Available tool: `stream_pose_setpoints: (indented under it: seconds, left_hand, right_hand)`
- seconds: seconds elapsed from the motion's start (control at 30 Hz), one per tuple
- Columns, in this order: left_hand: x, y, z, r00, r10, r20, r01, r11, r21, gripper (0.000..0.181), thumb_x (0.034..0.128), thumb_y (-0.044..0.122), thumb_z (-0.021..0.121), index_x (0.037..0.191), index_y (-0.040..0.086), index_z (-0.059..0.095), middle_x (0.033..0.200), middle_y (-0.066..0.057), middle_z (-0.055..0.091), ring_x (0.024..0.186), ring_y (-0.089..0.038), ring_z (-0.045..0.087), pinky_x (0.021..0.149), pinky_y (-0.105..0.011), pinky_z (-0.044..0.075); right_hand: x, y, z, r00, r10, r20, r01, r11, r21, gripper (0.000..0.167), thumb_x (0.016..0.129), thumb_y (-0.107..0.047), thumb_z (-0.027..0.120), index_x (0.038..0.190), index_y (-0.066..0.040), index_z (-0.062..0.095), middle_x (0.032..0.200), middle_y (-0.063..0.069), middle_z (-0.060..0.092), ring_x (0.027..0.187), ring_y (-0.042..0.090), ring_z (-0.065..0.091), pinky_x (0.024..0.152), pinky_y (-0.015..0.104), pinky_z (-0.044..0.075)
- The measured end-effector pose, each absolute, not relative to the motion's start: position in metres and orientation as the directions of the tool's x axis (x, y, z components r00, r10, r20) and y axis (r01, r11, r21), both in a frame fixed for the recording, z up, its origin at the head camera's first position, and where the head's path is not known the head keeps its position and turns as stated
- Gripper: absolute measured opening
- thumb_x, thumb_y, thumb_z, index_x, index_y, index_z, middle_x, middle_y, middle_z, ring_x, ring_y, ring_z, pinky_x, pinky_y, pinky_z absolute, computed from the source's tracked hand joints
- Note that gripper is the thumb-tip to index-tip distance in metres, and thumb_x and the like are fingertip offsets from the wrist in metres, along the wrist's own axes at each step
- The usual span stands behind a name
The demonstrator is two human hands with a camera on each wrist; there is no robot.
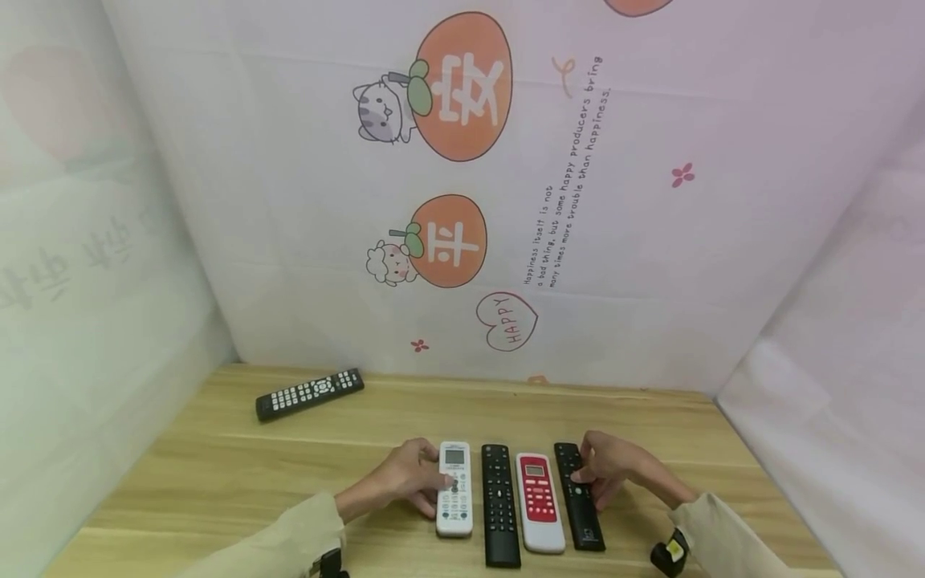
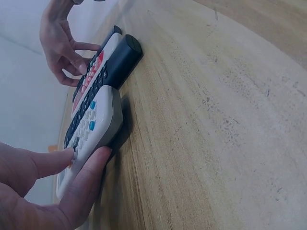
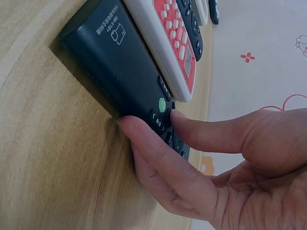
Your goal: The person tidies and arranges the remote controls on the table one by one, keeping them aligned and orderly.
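Several remote controls lie side by side in the head view. At the row's left end is a white remote control (image 1: pixel 454 520) with a small screen. My left hand (image 1: pixel 410 474) holds it by its left edge, thumb on the button face and fingers along the side. At the right end, my right hand (image 1: pixel 614 464) grips a slim black remote control (image 1: pixel 587 522), thumb on top and fingers against its right side, as the right wrist view shows. Between them lie a longer black remote control (image 1: pixel 501 526) and a white remote control with a red face (image 1: pixel 543 536), neither held.
Farther back on the left, another black remote control (image 1: pixel 311 394) with pale buttons lies at a slant on the wooden table (image 1: pixel 195 490). A white printed cloth (image 1: pixel 614 241) rises behind the table, with cloth walls (image 1: pixel 79 321) at both sides.
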State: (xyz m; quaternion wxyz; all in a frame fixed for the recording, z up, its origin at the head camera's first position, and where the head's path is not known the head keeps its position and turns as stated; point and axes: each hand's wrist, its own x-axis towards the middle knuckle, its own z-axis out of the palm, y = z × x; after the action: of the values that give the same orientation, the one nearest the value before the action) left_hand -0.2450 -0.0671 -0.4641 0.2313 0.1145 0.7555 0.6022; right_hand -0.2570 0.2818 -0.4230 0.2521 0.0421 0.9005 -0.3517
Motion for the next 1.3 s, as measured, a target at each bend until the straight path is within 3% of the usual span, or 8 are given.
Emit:
stream_pose_setpoints:
  seconds: [0.5,0.63,0.77,0.93,1.1,1.3]
  left_hand:
    - [-0.251,-0.083,-0.463,-0.891,0.411,-0.193,-0.087,0.263,0.961,0.056,0.0933,0.003,0.073,0.135,-0.019,0.043,0.096,-0.023,0.066,0.066,-0.022,0.07,0.061,-0.036,0.065]
    - [-0.257,-0.09,-0.463,-0.909,0.383,-0.166,-0.061,0.27,0.961,0.05,0.0923,-0.001,0.07,0.133,-0.018,0.046,0.097,-0.025,0.065,0.071,-0.025,0.072,0.063,-0.038,0.065]
    - [-0.264,-0.098,-0.46,-0.918,0.37,-0.142,-0.021,0.313,0.949,0.04,0.0973,0.002,0.067,0.13,-0.015,0.052,0.098,-0.024,0.065,0.075,-0.026,0.071,0.061,-0.039,0.065]
    - [-0.275,-0.113,-0.455,-0.933,0.336,-0.128,0.005,0.368,0.93,0.028,0.1007,0.004,0.063,0.125,-0.011,0.059,0.095,-0.022,0.064,0.067,-0.025,0.068,0.055,-0.04,0.063]
    - [-0.288,-0.133,-0.453,-0.975,0.221,-0.031,0.055,0.371,0.927,0.021,0.1006,-0.001,0.058,0.119,-0.011,0.063,0.093,-0.024,0.066,0.067,-0.028,0.068,0.053,-0.041,0.063]
    - [-0.311,-0.167,-0.45,-0.984,0.138,0.116,0.166,0.44,0.883,0.023,0.1051,0.002,0.054,0.122,-0.011,0.062,0.102,-0.029,0.066,0.079,-0.037,0.071,0.058,-0.043,0.064]
  right_hand:
    - [-0.258,0.282,-0.422,-0.862,-0.106,-0.496,0.256,0.753,-0.606,0.026,0.099,0.002,0.068,0.115,0.008,0.049,0.086,0.024,0.067,0.075,0.03,0.074,0.068,0.039,0.066]
    - [-0.258,0.282,-0.423,-0.864,-0.109,-0.491,0.252,0.751,-0.611,0.027,0.098,0.002,0.068,0.116,0.008,0.049,0.087,0.024,0.066,0.075,0.03,0.074,0.068,0.039,0.066]
    - [-0.257,0.281,-0.423,-0.866,-0.108,-0.487,0.254,0.745,-0.617,0.027,0.098,0.002,0.069,0.116,0.008,0.049,0.088,0.024,0.066,0.075,0.03,0.074,0.067,0.039,0.066]
    - [-0.257,0.282,-0.423,-0.864,-0.106,-0.491,0.262,0.74,-0.62,0.028,0.098,0.002,0.069,0.116,0.008,0.049,0.089,0.024,0.066,0.075,0.031,0.074,0.068,0.039,0.066]
    - [-0.257,0.283,-0.423,-0.863,-0.115,-0.492,0.259,0.736,-0.626,0.03,0.098,0.002,0.069,0.118,0.008,0.048,0.09,0.024,0.065,0.076,0.031,0.074,0.069,0.039,0.066]
    - [-0.257,0.283,-0.424,-0.868,-0.11,-0.484,0.25,0.745,-0.618,0.029,0.098,0.001,0.069,0.118,0.008,0.049,0.089,0.024,0.065,0.076,0.03,0.074,0.068,0.039,0.066]
